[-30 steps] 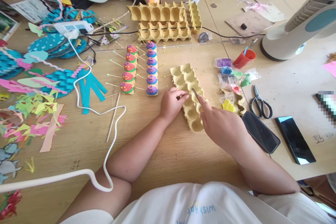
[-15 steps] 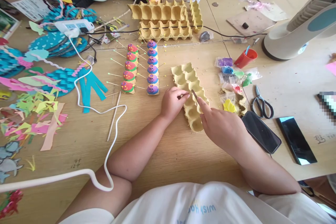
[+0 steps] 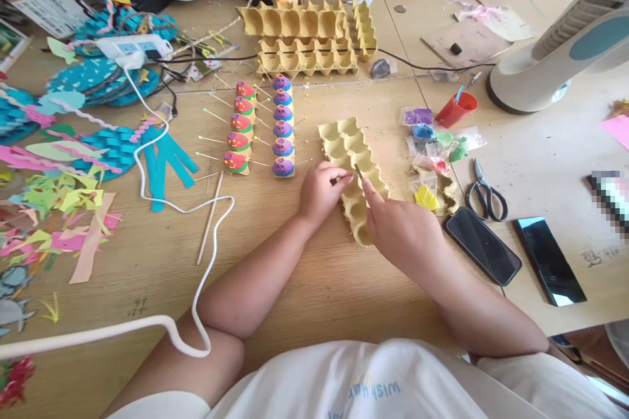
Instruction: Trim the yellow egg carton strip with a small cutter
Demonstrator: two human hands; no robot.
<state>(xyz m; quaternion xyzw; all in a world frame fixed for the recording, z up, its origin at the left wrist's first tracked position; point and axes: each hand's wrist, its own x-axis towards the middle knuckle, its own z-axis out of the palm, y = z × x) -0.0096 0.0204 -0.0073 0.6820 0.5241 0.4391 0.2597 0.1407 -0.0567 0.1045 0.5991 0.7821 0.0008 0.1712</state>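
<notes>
Left of the scissors [image 3: 483,184], the egg carton [image 3: 362,160] runs lengthwise away from the wearer, far end angled left; right hand [image 3: 407,226] holds a blade [image 3: 358,172], left hand [image 3: 323,193] narrowed, grip unclear.

free: tabletop [image 3: 339,95] beyond egg carton [image 3: 356,135] | left: white cable [image 3: 98,335] | right: scissors [image 3: 480,179]

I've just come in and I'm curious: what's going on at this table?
A person in a white shirt is working on an egg carton. The left hand is at its left edge; the right hand holds a thin tool, its tip over the carton's middle. To the left stand a red row and a purple row with faces; scissors lie to the right.
</notes>
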